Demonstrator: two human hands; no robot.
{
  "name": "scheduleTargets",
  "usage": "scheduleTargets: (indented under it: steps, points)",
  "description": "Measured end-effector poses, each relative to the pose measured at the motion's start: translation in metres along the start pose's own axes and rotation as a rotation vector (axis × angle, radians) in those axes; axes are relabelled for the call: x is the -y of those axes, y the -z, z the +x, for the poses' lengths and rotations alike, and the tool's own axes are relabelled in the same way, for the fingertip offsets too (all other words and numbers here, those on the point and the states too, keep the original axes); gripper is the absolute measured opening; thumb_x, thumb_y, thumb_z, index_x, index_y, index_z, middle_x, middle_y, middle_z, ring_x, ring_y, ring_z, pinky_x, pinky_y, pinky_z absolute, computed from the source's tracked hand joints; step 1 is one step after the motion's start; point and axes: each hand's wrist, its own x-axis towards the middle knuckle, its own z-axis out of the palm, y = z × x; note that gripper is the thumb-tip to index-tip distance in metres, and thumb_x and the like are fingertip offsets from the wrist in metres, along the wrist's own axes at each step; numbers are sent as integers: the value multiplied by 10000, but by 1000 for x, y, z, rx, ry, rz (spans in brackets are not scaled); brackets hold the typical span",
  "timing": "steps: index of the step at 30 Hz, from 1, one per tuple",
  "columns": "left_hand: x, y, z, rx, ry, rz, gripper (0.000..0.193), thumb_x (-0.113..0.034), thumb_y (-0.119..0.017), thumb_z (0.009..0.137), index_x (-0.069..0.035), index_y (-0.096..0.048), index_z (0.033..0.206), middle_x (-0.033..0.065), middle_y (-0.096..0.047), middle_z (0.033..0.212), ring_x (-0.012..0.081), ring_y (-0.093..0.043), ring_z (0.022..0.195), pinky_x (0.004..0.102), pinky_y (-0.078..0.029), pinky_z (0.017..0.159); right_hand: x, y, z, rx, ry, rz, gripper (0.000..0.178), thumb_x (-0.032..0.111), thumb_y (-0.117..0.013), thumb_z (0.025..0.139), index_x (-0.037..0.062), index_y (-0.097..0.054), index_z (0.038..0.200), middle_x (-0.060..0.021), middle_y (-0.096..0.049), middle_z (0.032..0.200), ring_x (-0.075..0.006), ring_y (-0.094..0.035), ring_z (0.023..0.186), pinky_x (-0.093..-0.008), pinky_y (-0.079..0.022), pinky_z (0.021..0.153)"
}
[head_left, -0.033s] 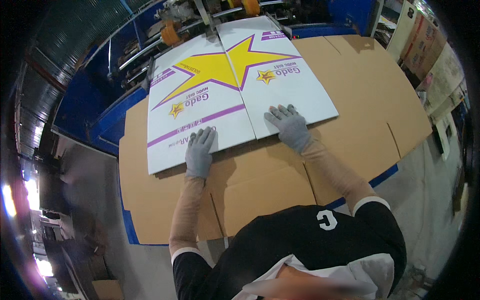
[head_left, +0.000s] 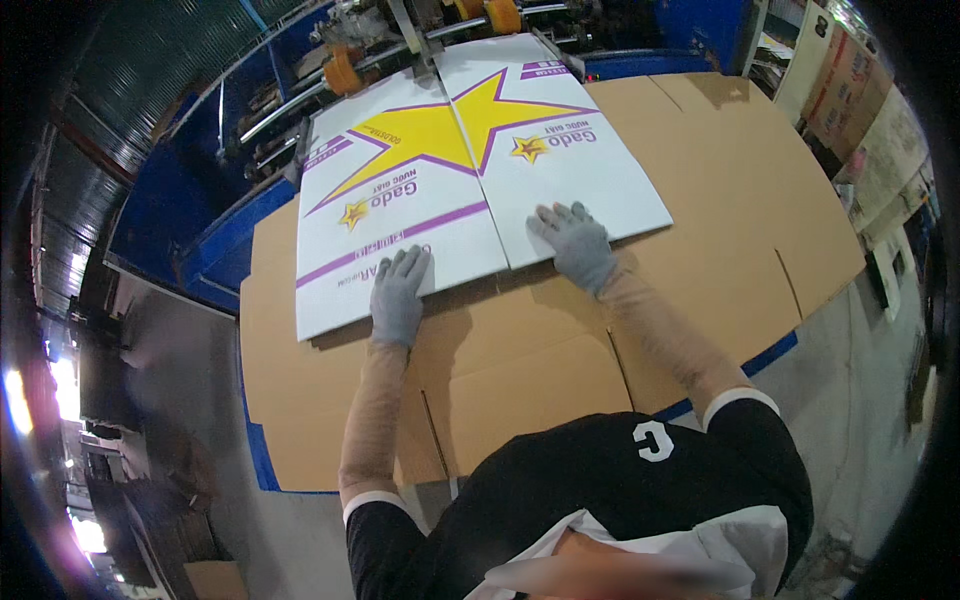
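Left grip (head_left: 398,297), right grip (head_left: 580,245): unclosed, fingers extended flat on white printed cardboard (head_left: 450,195); brown cardboard (head_left: 730,190) beneath.

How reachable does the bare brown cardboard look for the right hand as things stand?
Probably yes: the right hand rests near the close edge of the white printed sheet, and brown cardboard lies uncovered beside it, with nothing visible between.
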Motion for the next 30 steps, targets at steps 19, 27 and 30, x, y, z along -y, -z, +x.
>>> scheduleTargets:
  steps: [19,27,30]
  points:
    - [-99,107,-434,-516,1426,-143,644,-269,-615,870,93,-381,1348,273,-472,1328,382,-445,1244,415,-360,1048,-15,44,-186,-8,-440,-143,292,108,-492,822,99,-633,1077,-126,-640,1122,-326,-588,1067,-408,-475,906]
    - [-58,83,-489,-1011,1466,-734,625,-209,-625,847,137,-389,1311,314,-527,1225,364,-592,1049,384,-475,907,56,104,-252,-113,-255,214,233,88,-539,840,45,-631,1049,-156,-631,1121,-350,-566,1084,-426,-450,952]
    - [-53,85,-492,-402,1521,-127,509,-183,-613,857,132,-474,1232,256,-565,1198,317,-603,1032,381,-481,882,70,123,-278,20,-327,229,246,99,-533,865,42,-625,1086,-165,-614,1164,-352,-544,1133,-425,-433,977]
